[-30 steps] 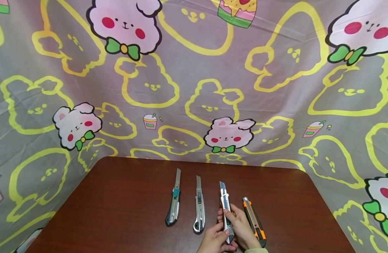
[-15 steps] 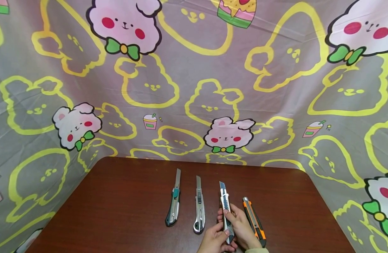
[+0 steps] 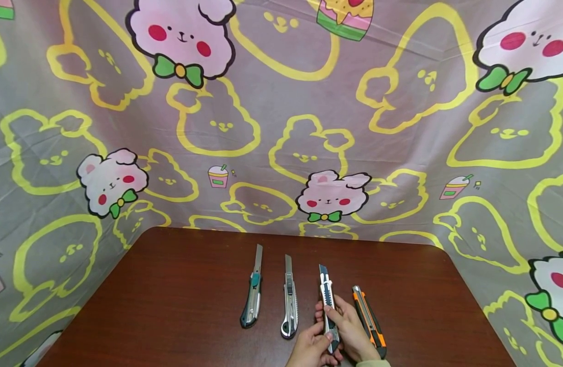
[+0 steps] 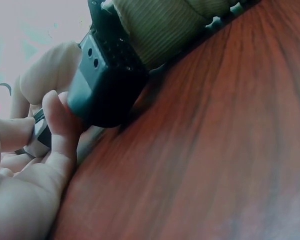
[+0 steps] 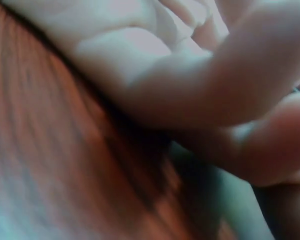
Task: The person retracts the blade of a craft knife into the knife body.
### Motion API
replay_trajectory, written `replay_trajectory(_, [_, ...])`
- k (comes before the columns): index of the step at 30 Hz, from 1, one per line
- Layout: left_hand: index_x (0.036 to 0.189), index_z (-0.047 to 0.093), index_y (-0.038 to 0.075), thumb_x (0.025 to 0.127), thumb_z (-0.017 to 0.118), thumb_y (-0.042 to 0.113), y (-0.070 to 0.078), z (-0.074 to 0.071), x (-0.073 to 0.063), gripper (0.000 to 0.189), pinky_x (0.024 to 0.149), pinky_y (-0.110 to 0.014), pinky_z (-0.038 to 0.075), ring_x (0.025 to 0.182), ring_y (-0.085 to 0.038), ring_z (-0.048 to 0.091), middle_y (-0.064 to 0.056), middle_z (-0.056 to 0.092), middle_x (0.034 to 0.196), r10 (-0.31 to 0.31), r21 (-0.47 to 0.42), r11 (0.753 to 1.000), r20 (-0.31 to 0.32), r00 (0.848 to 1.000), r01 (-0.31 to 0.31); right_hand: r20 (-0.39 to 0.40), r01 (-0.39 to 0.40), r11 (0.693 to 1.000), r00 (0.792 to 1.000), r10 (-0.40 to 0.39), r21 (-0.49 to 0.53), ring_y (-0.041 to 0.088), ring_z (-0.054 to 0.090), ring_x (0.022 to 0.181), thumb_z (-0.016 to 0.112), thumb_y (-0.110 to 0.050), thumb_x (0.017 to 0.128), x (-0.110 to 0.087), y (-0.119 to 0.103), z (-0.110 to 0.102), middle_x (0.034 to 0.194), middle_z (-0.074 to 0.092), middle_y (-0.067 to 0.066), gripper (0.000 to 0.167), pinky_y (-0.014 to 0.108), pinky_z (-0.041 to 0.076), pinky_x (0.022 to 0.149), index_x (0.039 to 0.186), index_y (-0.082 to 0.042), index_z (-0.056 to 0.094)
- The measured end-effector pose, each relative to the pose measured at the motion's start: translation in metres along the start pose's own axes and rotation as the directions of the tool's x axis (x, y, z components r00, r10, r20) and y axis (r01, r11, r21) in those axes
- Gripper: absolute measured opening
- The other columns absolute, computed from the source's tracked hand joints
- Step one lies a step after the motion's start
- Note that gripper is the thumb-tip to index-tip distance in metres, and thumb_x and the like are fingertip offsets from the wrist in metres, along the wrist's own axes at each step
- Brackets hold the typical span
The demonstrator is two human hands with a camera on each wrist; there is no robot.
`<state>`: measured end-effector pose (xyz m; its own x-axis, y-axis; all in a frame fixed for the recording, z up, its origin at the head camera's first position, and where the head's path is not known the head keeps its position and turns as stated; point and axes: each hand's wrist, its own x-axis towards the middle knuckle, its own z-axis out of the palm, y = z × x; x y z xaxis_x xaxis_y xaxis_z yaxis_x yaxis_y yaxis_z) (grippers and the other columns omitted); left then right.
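Note:
A white-and-dark snap-off utility knife (image 3: 326, 291) points away from me in the head view, its blade extended. My right hand (image 3: 350, 329) grips its middle, with the thumb lying on top of the handle. At the near end, my left hand (image 3: 311, 346) pinches the knife between thumb and fingers. In the left wrist view, the left hand (image 4: 27, 195) holds the handle's grey end (image 4: 39, 140). Blurred fingers (image 5: 190, 90) fill the right wrist view, where the knife cannot be made out.
Left of the hands lie a teal-and-black utility knife (image 3: 251, 300) and a silver utility knife (image 3: 289, 306), blades out. An orange-and-black utility knife (image 3: 368, 321) lies close beside the right hand. Patterned cloth (image 3: 263, 168) surrounds the brown table (image 3: 171, 306).
Both hands keep their place and hold on the knife. Its blade looks darker now, with less glint than before.

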<state>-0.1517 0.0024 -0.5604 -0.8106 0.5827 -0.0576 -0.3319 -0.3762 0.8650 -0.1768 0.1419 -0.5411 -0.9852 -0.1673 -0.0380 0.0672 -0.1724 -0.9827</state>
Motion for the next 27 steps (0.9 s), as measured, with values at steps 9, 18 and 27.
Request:
replay_trajectory(9, [0.134,0.038,-0.017,0.097,0.052,0.009,0.0010,0.0016,-0.0006,0.047,0.057,-0.017,0.053,0.065,-0.007,0.063,-0.005,0.064,0.083,0.013,0.025,1.000,-0.017,1.000,-0.013,0.061,0.030,0.999,0.998,-0.031,0.026,0.009,0.062,0.090,0.048,-0.009,0.099,-0.0020,-0.0008,-0.0018,0.105,0.063,0.005,0.045,0.022,0.053,0.082,0.125,0.023,0.032])
replay_trajectory(18, [0.132,0.042,-0.014,0.097,0.052,0.012,0.0038,0.0025,-0.0004,0.044,0.056,-0.016,0.052,0.065,-0.005,0.062,-0.005,0.064,0.084,0.009,0.062,0.998,-0.040,0.999,-0.006,0.127,0.099,0.994,0.987,-0.103,0.037,0.009,0.061,0.094,0.047,-0.006,0.099,-0.0026,-0.0003,-0.0053,0.109,0.062,0.006,0.041,0.022,0.052,0.086,0.124,0.022,0.033])
replay_trajectory(27, [0.129,0.046,-0.012,0.097,0.053,0.011,0.0072,0.0050,-0.0015,0.040,0.055,-0.016,0.051,0.063,-0.005,0.062,-0.006,0.066,0.084,0.001,0.071,0.997,-0.062,0.998,0.004,0.134,0.093,0.996,0.986,-0.094,0.018,0.010,0.062,0.097,0.048,-0.007,0.098,-0.0036,-0.0014,-0.0059,0.111,0.062,0.008,0.044,0.023,0.051,0.088,0.125,0.023,0.032])
